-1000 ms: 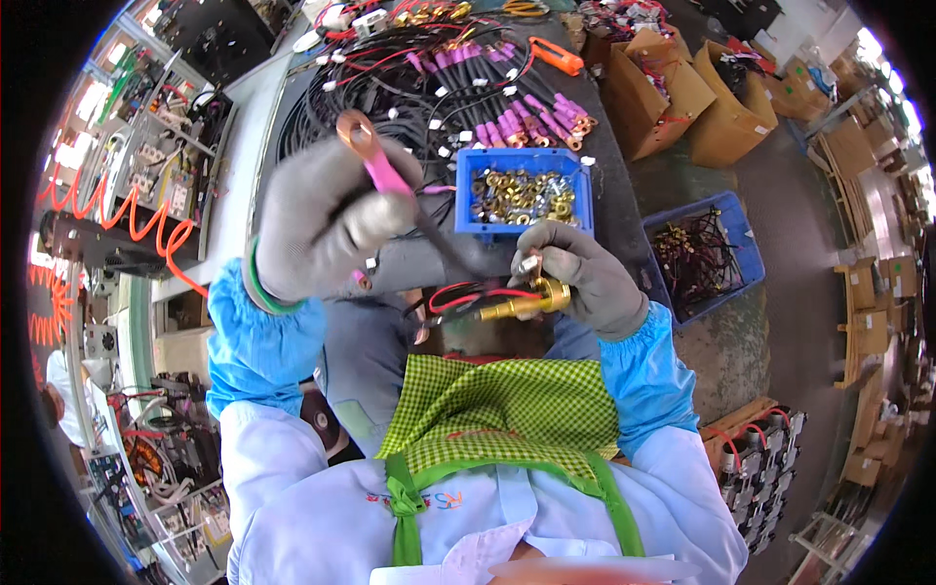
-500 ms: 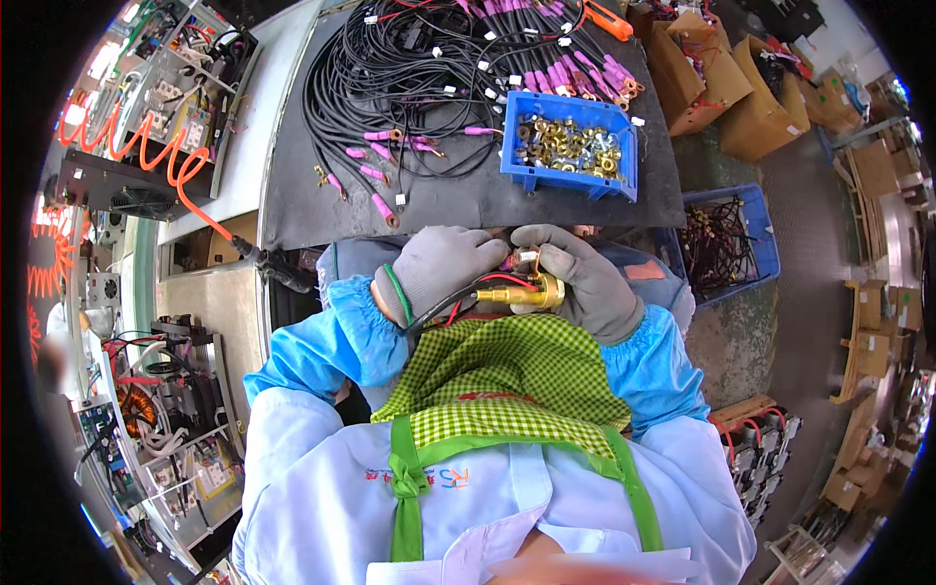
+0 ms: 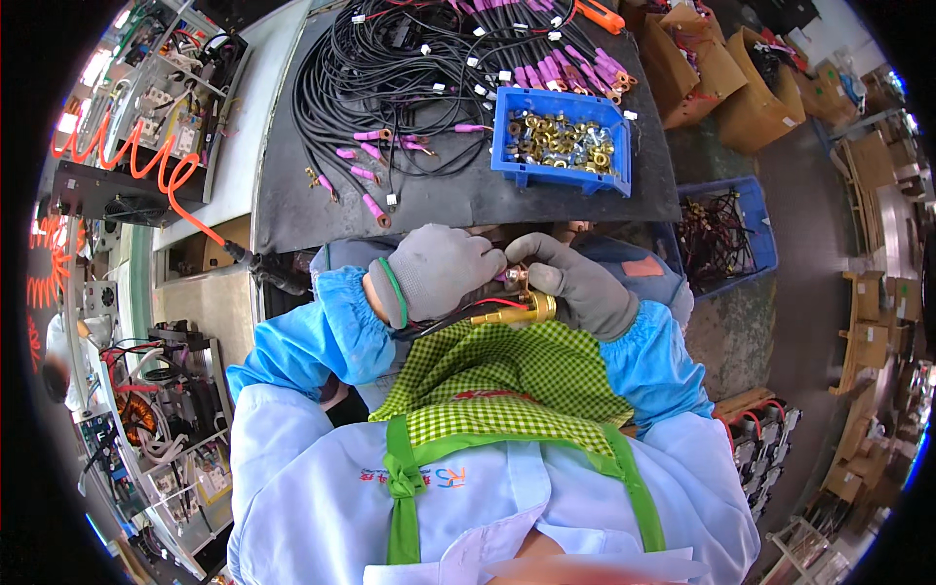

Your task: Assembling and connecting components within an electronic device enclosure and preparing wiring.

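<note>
Grey gloves cover both hands, which meet over my lap just off the near edge of the black-topped table. My left hand is closed around a black cable near its end. A terminal lug shows between the two hands, with a bit of purple sleeve beside it. My right hand is closed, thumb and fingers pinching at the lug and the brass fitting. The stepped stem of this fitting points left, and a thin red wire runs along it. My fingers hide how lug and fitting meet.
Ahead stands a blue bin of brass nuts and bolts. Black cables with purple-sleeved lugs cover the far table, near an orange-handled tool. Right are a blue crate and cardboard boxes; left hangs an orange coiled hose.
Both hands and the brass fitting have shifted slightly. My right fingers have moved closer to my left hand, and the lug above the fitting now shows more clearly.
</note>
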Demonstrator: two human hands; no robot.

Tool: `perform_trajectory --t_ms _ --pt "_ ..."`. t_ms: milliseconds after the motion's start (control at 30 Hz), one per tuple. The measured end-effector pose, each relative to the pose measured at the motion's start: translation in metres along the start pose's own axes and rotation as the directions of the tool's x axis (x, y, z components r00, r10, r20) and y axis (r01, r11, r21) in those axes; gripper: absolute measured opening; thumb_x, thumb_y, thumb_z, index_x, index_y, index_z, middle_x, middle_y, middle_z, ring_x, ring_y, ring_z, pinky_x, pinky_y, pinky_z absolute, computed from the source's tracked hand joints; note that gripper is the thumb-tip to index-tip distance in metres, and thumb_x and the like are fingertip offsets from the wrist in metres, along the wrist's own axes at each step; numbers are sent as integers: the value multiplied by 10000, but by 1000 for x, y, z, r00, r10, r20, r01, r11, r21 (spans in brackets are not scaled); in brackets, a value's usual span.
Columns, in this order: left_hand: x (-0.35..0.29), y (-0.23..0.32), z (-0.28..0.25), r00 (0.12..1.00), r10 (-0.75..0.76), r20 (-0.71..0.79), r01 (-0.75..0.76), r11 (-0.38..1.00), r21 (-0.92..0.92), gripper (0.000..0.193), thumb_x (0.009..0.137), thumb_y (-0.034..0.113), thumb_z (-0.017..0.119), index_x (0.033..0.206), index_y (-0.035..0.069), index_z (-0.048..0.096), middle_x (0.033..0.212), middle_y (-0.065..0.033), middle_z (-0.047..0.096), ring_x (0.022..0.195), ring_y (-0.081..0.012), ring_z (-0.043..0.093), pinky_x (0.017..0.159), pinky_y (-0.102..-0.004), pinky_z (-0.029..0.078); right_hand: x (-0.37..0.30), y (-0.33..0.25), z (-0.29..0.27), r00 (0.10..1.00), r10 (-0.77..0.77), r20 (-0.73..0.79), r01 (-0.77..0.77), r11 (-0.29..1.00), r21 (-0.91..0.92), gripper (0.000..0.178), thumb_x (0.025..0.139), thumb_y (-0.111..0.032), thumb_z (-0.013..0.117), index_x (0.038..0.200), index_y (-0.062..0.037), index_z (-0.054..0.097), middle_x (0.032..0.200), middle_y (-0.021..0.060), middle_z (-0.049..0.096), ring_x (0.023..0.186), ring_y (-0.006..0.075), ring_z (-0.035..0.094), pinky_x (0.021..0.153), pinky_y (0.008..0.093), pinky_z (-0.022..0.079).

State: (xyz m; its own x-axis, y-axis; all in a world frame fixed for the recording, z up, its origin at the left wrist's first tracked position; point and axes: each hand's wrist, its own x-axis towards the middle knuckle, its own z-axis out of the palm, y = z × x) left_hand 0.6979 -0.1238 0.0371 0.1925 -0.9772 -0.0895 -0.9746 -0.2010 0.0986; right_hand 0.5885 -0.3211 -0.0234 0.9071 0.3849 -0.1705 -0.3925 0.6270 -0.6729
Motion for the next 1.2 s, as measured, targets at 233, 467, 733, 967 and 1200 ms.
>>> perform_trajectory --t_ms 233,467,733,967,1200 --pt "-14 1 17 993 20 120 34 904 -427 251 812 238 674 964 46 622 842 -150 628 797 -379 622 679 -451 498 -12 -1 9 969 233 76 -227 971 -80 482 928 -385 630 1271 -80 486 1108 63 543 910 158 628 665 323 616" --pt "-19 10 34 996 -59 73 92 795 -600 348 845 394 674 874 49 639 764 -166 620 750 -389 615 657 -469 478 -9 5 9 955 285 88 -267 948 -172 478 930 -395 622 1240 -53 499 1027 91 571 722 163 644 569 289 588" --pt "-9 4 34 993 -111 -39 47 676 -735 303 803 198 762 984 19 599 842 -169 641 803 -368 625 688 -404 497 -4 6 4 990 140 -2 -138 970 -202 516 881 -442 676 1171 -37 545 1040 78 603 872 129 627 555 240 576" --pt "-6 -5 42 987 -145 -74 13 524 -851 353 816 129 734 1115 21 581 974 -123 639 878 -264 642 743 -374 509 -3 9 -6 1000 -2 6 4 955 -298 490 906 -411 658 1183 -16 574 1071 78 619 966 127 605 595 221 558" --pt "0 -11 35 895 -379 235 23 -488 -872 429 914 -43 375 1338 -83 435 1249 -166 583 1128 -201 599 998 -280 474 -11 -20 -1 975 -78 -208 24 967 -252 434 929 -352 635 1180 -3 575 1024 82 618 753 121 620 582 246 538"
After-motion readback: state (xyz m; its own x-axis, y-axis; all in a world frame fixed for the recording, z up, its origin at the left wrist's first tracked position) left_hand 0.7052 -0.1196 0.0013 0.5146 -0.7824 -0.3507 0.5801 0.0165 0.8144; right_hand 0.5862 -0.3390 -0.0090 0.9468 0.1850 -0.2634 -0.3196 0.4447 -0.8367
